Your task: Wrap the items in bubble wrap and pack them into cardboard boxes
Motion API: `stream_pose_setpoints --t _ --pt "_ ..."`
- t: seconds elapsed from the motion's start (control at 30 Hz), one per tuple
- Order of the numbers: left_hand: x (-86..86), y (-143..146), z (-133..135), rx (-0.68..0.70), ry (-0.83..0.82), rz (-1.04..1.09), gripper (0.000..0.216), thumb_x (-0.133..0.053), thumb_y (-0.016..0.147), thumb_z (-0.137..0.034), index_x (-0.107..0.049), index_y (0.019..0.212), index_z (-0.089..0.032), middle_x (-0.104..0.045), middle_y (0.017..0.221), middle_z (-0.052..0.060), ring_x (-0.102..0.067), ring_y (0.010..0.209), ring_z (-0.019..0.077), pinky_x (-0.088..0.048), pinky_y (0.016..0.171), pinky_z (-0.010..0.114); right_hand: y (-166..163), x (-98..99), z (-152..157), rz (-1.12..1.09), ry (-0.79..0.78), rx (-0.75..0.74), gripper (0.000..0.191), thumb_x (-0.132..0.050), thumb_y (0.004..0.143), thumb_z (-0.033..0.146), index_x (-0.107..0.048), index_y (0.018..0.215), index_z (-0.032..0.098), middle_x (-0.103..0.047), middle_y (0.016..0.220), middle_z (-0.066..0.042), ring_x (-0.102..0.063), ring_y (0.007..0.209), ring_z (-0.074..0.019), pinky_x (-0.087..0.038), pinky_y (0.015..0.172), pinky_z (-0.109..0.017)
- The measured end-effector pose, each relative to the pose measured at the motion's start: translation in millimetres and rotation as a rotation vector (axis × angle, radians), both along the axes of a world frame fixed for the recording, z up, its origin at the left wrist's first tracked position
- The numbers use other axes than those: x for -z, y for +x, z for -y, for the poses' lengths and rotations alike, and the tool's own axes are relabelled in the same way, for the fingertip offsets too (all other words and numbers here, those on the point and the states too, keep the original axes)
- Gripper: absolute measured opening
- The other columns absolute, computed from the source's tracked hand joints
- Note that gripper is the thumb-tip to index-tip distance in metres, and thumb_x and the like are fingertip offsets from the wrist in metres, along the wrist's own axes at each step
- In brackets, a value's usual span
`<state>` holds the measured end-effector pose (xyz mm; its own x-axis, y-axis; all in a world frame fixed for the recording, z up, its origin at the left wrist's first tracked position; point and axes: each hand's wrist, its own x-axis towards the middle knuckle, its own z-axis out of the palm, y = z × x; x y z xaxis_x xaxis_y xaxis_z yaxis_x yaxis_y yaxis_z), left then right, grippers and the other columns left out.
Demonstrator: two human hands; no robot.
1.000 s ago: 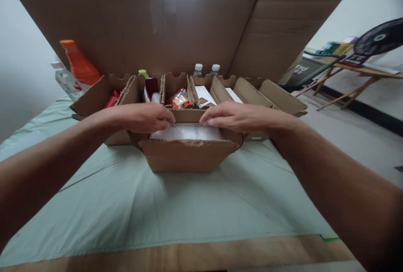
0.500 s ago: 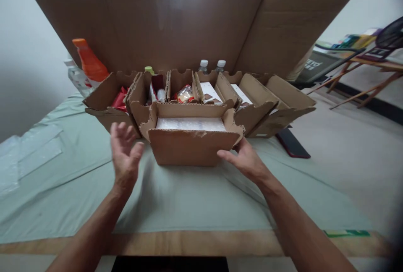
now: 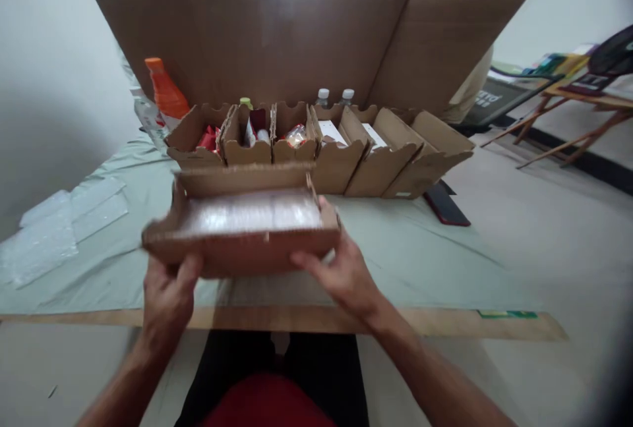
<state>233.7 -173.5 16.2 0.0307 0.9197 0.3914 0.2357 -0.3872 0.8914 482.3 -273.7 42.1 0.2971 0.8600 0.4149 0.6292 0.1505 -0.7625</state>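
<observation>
An open cardboard box point(image 3: 247, 252) is gripped at both ends, tilted and lifted in front of me over the near part of the table. Inside it lies a flat load in clear bubble wrap point(image 3: 252, 211). My left hand point(image 3: 171, 288) is closed on its left end, thumb on the near wall and the other fingers hidden beneath. On the right end, my right hand point(image 3: 341, 269) is closed too, its thumb along the near wall and a fingertip over the side. Behind the box stands a row of similar cardboard boxes point(image 3: 339, 167) with packets and white cartons inside.
A tall cardboard panel point(image 3: 316, 38) rises behind the row. An orange-capped bottle point(image 3: 168, 94) leans at the left. Bubble wrap sheets point(image 3: 59, 229) lie on the green cloth point(image 3: 420, 262). A dark phone-like slab point(image 3: 446, 204) rests at the right, and the wooden table edge point(image 3: 420, 321) runs in front.
The box has come up off the cloth, toward me and to the left, and tilted. My left hand, apart from it before, now grips its left end; my right hand kept hold.
</observation>
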Motion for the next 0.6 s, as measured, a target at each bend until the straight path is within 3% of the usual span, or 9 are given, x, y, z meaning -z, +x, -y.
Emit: stream_pose_setpoints --t 0.1,0.17,0.27,0.33,0.37,0.43,0.5,0.6 --pt "-34.3 40 -32 0.168 0.181 0.195 0.073 -0.068 0.089 -0.064 -0.052 0.145 -0.021 -0.066 0.135 0.011 -0.06 0.132 0.0302 -0.046 0.116 0.045 30 -29.9 -24 -0.031 0.141 0.008 0.09 -0.071 0.083 0.066 -0.044 0.155 0.02 -0.057 0.152 -0.014 -0.051 0.142 -0.0333 -0.04 0.12 -0.055" --pt "-40.3 74 -31 0.354 0.246 0.277 0.081 -0.07 0.087 -0.066 -0.044 0.152 -0.025 -0.056 0.15 0.012 -0.05 0.143 0.0309 -0.039 0.122 0.047 57 -37.7 -8 0.04 0.161 0.065 0.081 -0.072 0.082 0.066 -0.055 0.146 0.021 -0.064 0.142 -0.013 -0.055 0.138 -0.0359 -0.039 0.119 -0.059" --pt "-18.0 90 12 0.498 0.184 0.273 0.08 -0.068 0.093 -0.055 -0.032 0.161 -0.033 -0.03 0.171 0.008 -0.026 0.158 0.0301 -0.026 0.129 0.046 72 -21.3 54 0.265 0.132 0.306 0.072 -0.07 0.087 0.061 -0.054 0.149 0.028 -0.059 0.149 -0.01 -0.043 0.148 -0.04 -0.031 0.121 -0.067" --pt "6.8 68 49 0.504 0.031 0.234 0.076 -0.064 0.097 -0.049 -0.028 0.163 -0.034 -0.025 0.173 0.007 -0.028 0.158 0.0297 -0.031 0.127 0.043 57 1.7 88 0.375 0.055 0.364 0.076 -0.068 0.09 0.058 -0.046 0.156 0.028 -0.051 0.157 -0.011 -0.044 0.147 -0.0411 -0.033 0.12 -0.067" --pt "17.2 50 64 0.434 -0.039 0.242 0.076 -0.064 0.098 -0.047 -0.027 0.163 -0.033 -0.03 0.171 0.007 -0.036 0.154 0.0299 -0.036 0.125 0.042 43 12.8 94 0.357 0.047 0.353 0.079 -0.067 0.092 0.054 -0.039 0.16 0.026 -0.05 0.158 -0.013 -0.048 0.144 -0.0395 -0.038 0.118 -0.063" --pt "27.9 7 75 0.206 -0.09 0.207 0.078 -0.069 0.095 -0.045 -0.03 0.162 -0.032 -0.042 0.165 0.007 -0.045 0.149 0.0295 -0.044 0.119 0.039 10 28.7 79 0.227 0.052 0.18 0.082 -0.07 0.092 0.048 -0.034 0.162 0.026 -0.051 0.157 -0.013 -0.052 0.141 -0.0363 -0.048 0.114 -0.055" --pt "25.3 -32 64 0.018 -0.077 0.14 0.076 -0.073 0.092 -0.043 -0.039 0.159 -0.029 -0.05 0.159 0.007 -0.049 0.146 0.0292 -0.045 0.119 0.037 -21 33.9 30 0.059 0.064 -0.041 0.087 -0.074 0.089 0.047 -0.032 0.163 0.025 -0.052 0.156 -0.013 -0.052 0.142 -0.0334 -0.05 0.113 -0.05" --pt "12.3 -63 29 -0.226 0.002 0.12 0.073 -0.073 0.091 -0.043 -0.044 0.156 -0.025 -0.054 0.155 0.008 -0.052 0.143 0.0284 -0.038 0.123 0.039 -58 26.5 -70 -0.135 0.044 -0.323 0.093 -0.077 0.084 0.05 -0.033 0.162 0.024 -0.045 0.162 -0.013 -0.044 0.149 -0.0322 -0.041 0.12 -0.05"
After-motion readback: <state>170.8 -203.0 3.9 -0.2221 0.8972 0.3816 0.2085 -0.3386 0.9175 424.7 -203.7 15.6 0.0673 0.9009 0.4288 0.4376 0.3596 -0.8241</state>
